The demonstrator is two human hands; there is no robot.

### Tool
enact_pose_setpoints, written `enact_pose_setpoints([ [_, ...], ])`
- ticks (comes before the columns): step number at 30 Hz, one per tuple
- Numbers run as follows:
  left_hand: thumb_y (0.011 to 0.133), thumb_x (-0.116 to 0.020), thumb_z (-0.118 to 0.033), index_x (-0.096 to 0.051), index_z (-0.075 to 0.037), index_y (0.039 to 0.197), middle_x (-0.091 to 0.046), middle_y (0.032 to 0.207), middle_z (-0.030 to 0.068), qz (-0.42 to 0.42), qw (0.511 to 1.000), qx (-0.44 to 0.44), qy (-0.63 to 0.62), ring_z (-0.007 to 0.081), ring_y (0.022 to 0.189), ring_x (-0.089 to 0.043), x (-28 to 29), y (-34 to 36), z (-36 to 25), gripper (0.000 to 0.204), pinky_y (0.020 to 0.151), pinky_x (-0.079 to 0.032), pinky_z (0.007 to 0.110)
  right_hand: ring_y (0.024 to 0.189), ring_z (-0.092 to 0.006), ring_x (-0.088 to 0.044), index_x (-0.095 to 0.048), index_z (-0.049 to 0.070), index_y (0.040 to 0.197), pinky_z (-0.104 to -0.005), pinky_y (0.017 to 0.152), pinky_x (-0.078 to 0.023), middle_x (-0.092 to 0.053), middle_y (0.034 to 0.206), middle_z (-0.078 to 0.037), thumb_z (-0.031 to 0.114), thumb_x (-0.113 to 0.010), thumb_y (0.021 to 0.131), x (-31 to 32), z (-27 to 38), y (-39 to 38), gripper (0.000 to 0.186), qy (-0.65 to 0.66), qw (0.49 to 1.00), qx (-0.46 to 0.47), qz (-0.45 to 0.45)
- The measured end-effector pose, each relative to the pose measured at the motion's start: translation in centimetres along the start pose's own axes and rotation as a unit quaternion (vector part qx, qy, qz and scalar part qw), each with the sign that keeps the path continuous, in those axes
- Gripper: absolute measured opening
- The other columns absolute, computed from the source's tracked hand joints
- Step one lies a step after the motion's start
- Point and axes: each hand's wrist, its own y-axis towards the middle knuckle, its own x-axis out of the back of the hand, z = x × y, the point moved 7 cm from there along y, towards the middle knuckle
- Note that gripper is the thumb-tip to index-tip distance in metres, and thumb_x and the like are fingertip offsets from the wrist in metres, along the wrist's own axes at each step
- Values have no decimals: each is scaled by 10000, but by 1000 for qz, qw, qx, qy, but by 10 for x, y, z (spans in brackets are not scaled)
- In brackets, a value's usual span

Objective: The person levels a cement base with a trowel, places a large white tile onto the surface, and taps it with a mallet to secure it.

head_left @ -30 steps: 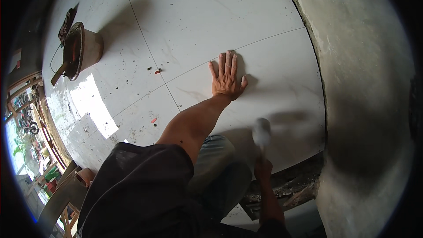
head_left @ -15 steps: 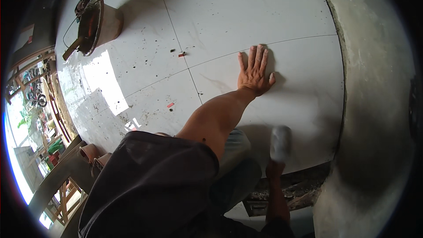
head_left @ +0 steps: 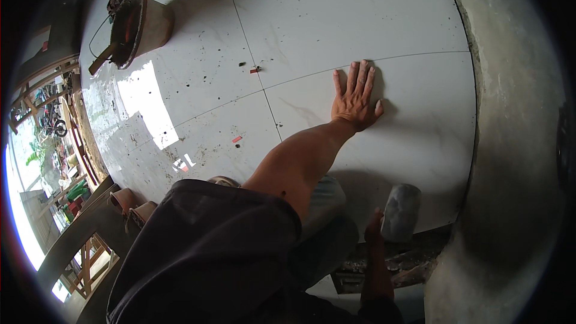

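My left hand (head_left: 355, 103) lies palm down on a glossy white floor tile (head_left: 420, 120), fingers spread, their tips at the thin joint line with the tile beyond. Nearer to me, my right hand (head_left: 374, 228) is closed on a mallet (head_left: 401, 212) with a thick grey cylindrical head. The mallet's handle is mostly hidden by the head and the hand. The mallet head shows over the near part of the same tile, close to its front edge; whether it touches the tile I cannot tell.
A mortar-stained bucket (head_left: 153, 24) with tools stands far left. Small red spacers (head_left: 237, 139) and dark crumbs lie on the tiles. A grey cement wall (head_left: 510, 114) borders the right. Rough dark ground (head_left: 390, 264) shows below the tile's near edge. Clay-coloured pots (head_left: 124, 200) stand left.
The mallet, blurred before, has moved right and nearer to me, and its head is now tilted. My left hand stays flat on the tile while the whole view has shifted slightly.
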Motion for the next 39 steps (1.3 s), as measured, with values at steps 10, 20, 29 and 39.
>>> enact_pose_setpoints([
  [10,870,-448,-454,-96,-63,1498,-12,1574,121,59,993,-15,104,305,1453,20,-3,7,-18,820,1117,37,604,1037,-428,-547,-571,-10,1155,-459,876,-445,-595,1082,-239,146,-487,918,6,14,13,296,-3,988,-120,96],
  [20,938,-307,-489,-56,-64,1504,-9,1579,79,62,962,-228,135,225,1456,51,-5,122,-135,751,1166,33,465,993,-428,-577,-552,-2,1211,-472,877,-451,-623,1040,-239,181,-510,888,25,13,30,374,77,942,-279,168],
  [29,943,-291,-493,-41,-115,1510,-10,1581,40,27,944,-293,150,205,1454,55,-9,172,-184,726,1172,44,457,786,-337,-644,-605,30,1154,-439,723,-504,-657,881,-195,163,-573,801,21,11,25,378,54,974,-206,78],
  [39,937,-303,-497,-77,-126,1510,-18,1582,37,25,943,-303,133,211,1455,51,-13,178,-185,719,1170,51,466,695,-386,-623,-621,44,785,-478,596,-474,-607,699,-192,164,-535,808,70,62,51,150,54,990,-72,-107],
])
